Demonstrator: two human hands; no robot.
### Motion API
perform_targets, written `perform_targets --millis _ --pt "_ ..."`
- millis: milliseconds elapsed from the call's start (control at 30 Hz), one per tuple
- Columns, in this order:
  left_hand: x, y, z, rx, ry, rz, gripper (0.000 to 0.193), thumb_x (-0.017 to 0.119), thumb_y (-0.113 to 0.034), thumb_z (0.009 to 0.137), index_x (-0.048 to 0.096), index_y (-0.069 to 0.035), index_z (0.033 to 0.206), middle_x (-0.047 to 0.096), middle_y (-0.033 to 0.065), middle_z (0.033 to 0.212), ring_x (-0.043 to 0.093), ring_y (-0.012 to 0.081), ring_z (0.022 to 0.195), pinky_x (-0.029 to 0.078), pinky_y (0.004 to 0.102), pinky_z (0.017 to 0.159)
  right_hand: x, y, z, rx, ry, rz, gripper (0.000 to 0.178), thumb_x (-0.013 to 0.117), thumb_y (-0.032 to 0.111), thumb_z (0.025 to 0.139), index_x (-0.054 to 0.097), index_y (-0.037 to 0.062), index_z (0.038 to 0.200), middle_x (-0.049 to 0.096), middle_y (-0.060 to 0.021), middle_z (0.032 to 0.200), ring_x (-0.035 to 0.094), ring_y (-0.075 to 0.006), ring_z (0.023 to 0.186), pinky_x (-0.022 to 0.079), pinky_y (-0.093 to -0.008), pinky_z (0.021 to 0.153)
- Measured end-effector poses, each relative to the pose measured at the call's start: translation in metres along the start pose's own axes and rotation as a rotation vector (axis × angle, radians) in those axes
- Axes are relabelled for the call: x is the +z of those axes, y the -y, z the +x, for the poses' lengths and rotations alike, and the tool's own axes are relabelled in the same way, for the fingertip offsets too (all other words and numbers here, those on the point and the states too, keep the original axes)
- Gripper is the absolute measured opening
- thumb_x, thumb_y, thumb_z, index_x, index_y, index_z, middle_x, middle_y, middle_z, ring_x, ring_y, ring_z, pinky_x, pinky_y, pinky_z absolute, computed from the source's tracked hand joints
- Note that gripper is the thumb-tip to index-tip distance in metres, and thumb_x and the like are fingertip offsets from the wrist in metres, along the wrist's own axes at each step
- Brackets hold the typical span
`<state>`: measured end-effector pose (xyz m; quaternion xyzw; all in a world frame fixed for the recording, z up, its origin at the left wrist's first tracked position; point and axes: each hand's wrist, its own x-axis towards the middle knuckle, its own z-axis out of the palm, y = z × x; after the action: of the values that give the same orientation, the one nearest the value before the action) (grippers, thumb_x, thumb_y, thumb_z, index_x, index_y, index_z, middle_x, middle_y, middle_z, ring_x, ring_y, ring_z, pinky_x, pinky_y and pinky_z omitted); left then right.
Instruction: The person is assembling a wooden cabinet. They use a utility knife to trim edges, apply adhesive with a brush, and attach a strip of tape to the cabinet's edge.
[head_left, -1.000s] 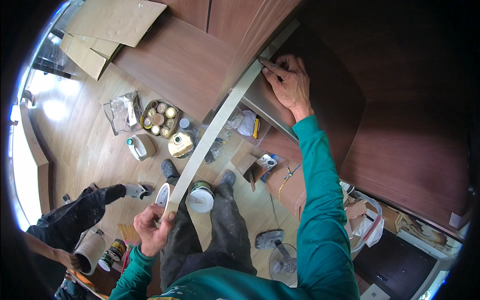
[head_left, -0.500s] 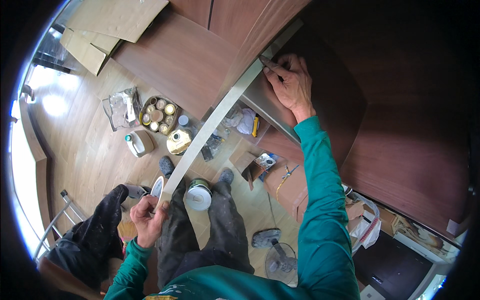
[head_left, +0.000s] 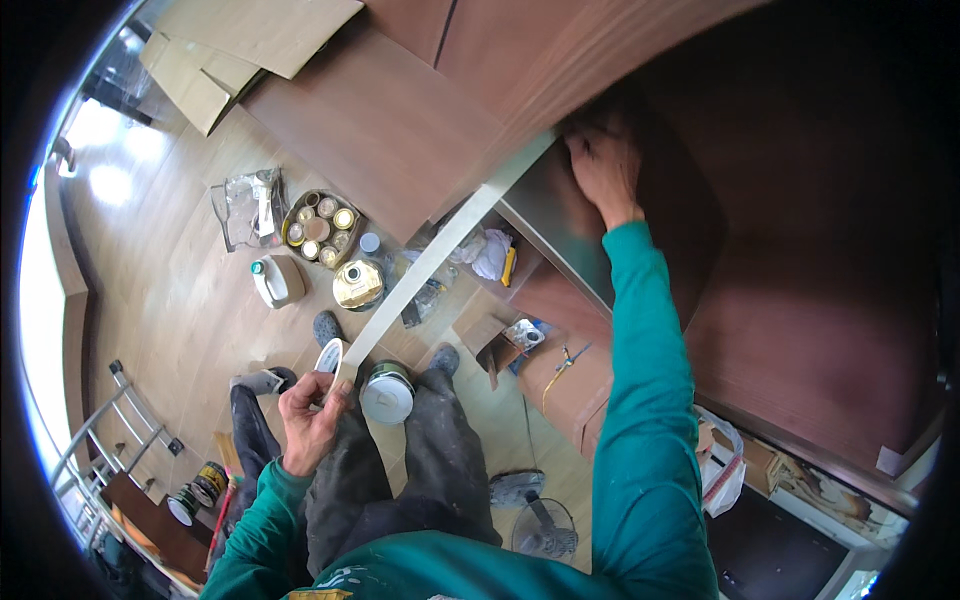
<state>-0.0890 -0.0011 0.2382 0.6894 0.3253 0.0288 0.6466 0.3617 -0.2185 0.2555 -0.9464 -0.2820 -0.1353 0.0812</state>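
Observation:
My left hand is closed on a roll of masking tape, seen nearly edge-on in front of my legs. From the roll a pale tape strip runs taut up and right to the front edge of a dark brown wooden cabinet. My right hand reaches into the cabinet's shadowed opening, close to the strip's far end. Its fingers are dim and partly hidden, so their grip is unclear. Beneath that hand lies a grey-brown shelf panel with a light edge.
On the floor are a white-lidded can, a plastic jug, a gold tin and a tray of small cans. A cardboard box, a fan and a metal ladder stand around. Another person's leg is at left.
My right hand has moved off the strip, deeper into the shadowed cabinet. The left hand keeps the roll and has shifted slightly right. The other person's leg has shifted, exposing the ladder and paint cans.

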Motion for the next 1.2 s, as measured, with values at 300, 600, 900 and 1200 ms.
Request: perform_targets --millis 300,600,900,1200 --pt "0.006 0.005 -0.002 -0.041 -0.011 -0.059 0.012 0.073 -0.008 0.094 0.066 0.001 0.088 0.066 0.0021 0.075 0.065 0.0099 0.067 0.05 0.0254 0.062 -0.031 0.076 -0.081 -0.254 0.022 0.243 0.029 0.068 0.021 0.091 0.076 0.0188 0.119 0.059 -0.0074 0.092 0.06 -0.0279 0.085 0.051 -0.0444 0.074" --pt "0.017 -0.002 -0.007 -0.03 -0.006 -0.147 0.015 0.074 -0.008 0.092 0.066 0.001 0.084 0.068 0.0024 0.07 0.063 0.0084 0.067 0.049 0.0245 0.061 -0.032 0.056 -0.069 -0.097 0.059 0.491 0.027 0.066 0.023 0.096 0.076 0.0168 0.12 0.064 -0.0098 0.095 0.066 -0.0285 0.076 0.053 -0.0411 0.064" --pt "0.034 -0.094 -0.06 0.074 0.023 -0.269 0.017 0.076 -0.002 0.088 0.062 0.0 0.077 0.065 0.0042 0.064 0.059 0.0084 0.056 0.043 0.0245 0.052 -0.023 0.055 -0.073 -0.132 0.033 0.415 0.029 0.069 0.026 0.093 0.076 0.0249 0.121 0.059 -0.0044 0.094 0.062 -0.0244 0.076 0.054 -0.0396 0.064" --pt "0.043 -0.137 -0.067 0.167 0.025 -0.29 0.017 0.08 -0.004 0.082 0.064 -0.001 0.076 0.066 0.0052 0.064 0.057 0.0086 0.053 0.042 0.0242 0.05 -0.017 0.051 -0.076 -0.081 -0.007 0.607 0.032 0.071 0.022 0.091 0.076 0.024 0.122 0.06 -0.0034 0.091 0.057 -0.0203 0.073 0.052 -0.0364 0.063"
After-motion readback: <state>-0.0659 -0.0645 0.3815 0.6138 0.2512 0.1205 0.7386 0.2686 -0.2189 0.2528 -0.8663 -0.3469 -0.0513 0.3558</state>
